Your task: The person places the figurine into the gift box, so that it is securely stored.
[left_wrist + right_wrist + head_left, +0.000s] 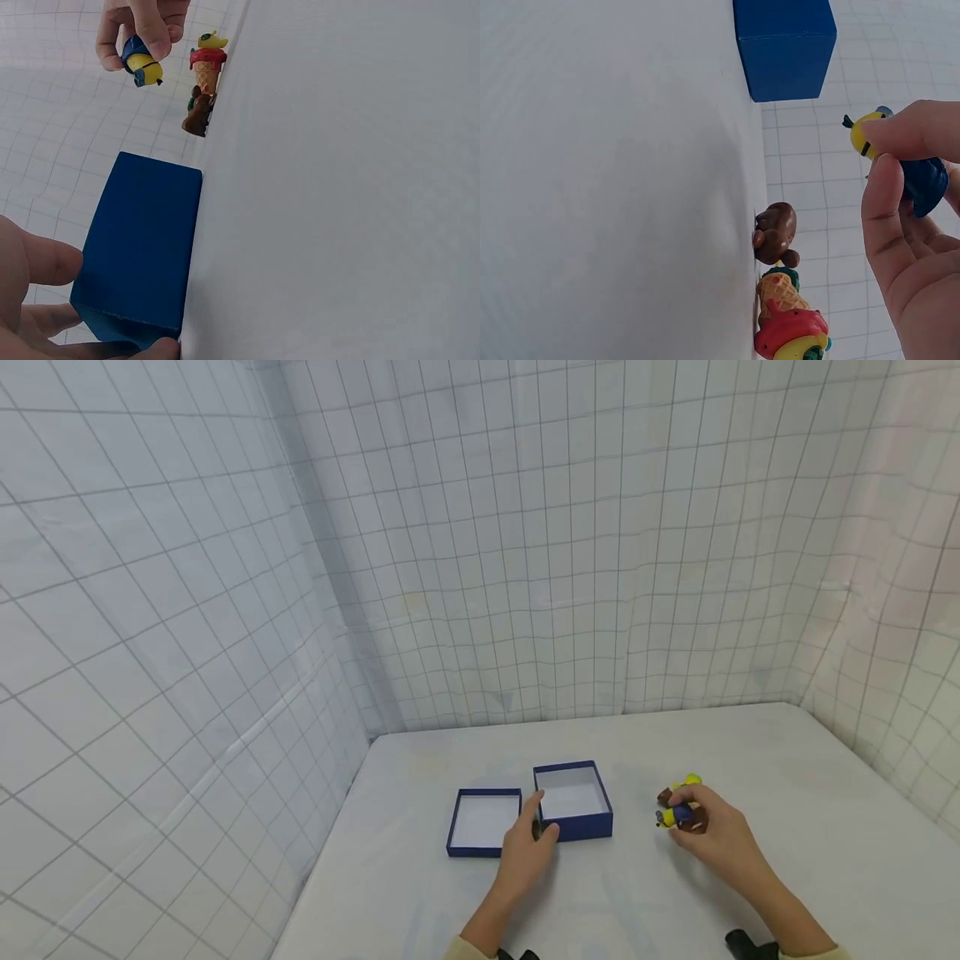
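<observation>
A minion figure (919, 180), yellow-headed with a blue body, is pinched between the thumb and fingers of my right hand (716, 835), raised off the table. Beside that hand, a brown toy figure (776, 232) and an ice-cream-cone toy (791, 322) with red and yellow on top lie close together on the table. My left hand (525, 856) grips the near left corner of a blue box (577, 828), thumb by the front wall and fingers along the left wall. The box stands with its white inside facing up. Part of the left hand's hold is hidden.
A shallow blue-rimmed lid (483, 852), white inside, lies left of the box and partly behind the left hand. White cloth with grid lines (495, 568) hangs around the white table (405, 760) at the back and both sides.
</observation>
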`<state>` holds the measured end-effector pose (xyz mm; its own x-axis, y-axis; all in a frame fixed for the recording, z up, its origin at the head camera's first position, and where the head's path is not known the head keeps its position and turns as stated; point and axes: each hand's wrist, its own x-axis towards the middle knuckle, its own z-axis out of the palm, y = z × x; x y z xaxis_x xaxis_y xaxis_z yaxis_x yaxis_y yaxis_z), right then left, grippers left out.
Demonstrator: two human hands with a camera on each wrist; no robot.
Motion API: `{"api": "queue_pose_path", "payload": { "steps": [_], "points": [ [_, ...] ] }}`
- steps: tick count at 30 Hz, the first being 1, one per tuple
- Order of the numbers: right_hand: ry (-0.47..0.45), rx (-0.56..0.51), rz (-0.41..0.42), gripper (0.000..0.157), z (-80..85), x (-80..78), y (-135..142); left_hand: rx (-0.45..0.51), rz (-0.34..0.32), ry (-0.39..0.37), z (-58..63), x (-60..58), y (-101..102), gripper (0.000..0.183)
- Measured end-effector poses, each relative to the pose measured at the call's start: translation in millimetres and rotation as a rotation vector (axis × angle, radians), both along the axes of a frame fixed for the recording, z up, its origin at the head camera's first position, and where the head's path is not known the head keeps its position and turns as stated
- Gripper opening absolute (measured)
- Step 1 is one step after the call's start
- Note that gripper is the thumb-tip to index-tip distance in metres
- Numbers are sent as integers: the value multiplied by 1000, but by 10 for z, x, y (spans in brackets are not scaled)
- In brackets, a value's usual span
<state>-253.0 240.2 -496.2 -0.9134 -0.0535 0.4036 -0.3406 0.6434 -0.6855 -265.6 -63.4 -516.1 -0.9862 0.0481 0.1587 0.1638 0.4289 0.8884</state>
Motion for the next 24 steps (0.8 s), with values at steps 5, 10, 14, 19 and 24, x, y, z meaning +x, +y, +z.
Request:
{"api": "queue_pose_path", "payload": {
  "steps": [5,10,14,19,24],
  "points": [
    [-15,-31,33,45,-21,-4,-7,22,12,-28,8,18,16,57],
    [-42,-63,61,41,-19,-20,-15,35,24,-47,8,18,27,56],
    [-98,-110,64,40,-1,-13,-43,47,33,-61,5,19,31,55],
    [-150,-118,37,39,-11,-2,-70,31,38,-68,-19,16,33,56],
    [-198,-145,26,39,-6,13,-87,18,43,-66,-26,6,31,57]
  ]
}}
